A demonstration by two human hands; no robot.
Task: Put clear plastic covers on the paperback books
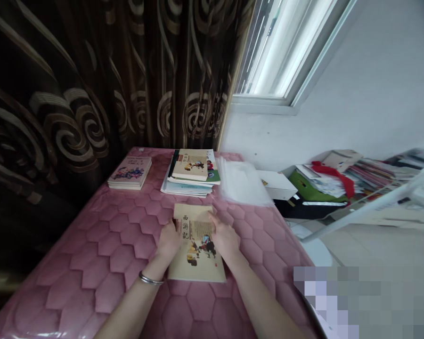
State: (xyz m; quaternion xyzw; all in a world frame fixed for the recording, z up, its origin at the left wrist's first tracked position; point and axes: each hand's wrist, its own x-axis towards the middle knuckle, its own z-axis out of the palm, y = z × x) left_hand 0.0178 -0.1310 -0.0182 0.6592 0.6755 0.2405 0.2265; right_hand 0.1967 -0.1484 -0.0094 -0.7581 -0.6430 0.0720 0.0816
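Paperback (198,270), rectangular and cream, with dark lettering and a small painted scene, is lying face up on a pink, hexagon-quilted surface (106,263). From where I am standing, the bare left hand (168,239), with a silvery metal bangle (150,278) around its wrist, is grasping the left edge; the bare right hand (225,236) is grasping the right edge. Fingers tucked beneath are not showing. It is looking light and fairly limp: the paper cover is probably flexing readily, risking creased corners, and perhaps sliding a little under dry skin. Opposite side edges are offering the surest hold, thumbs above, fingers below, pressing the pages together. Just beyond, a similar cream, rectangular book (190,172) is topping a mixed stack of thin, paper-covered books (189,188).
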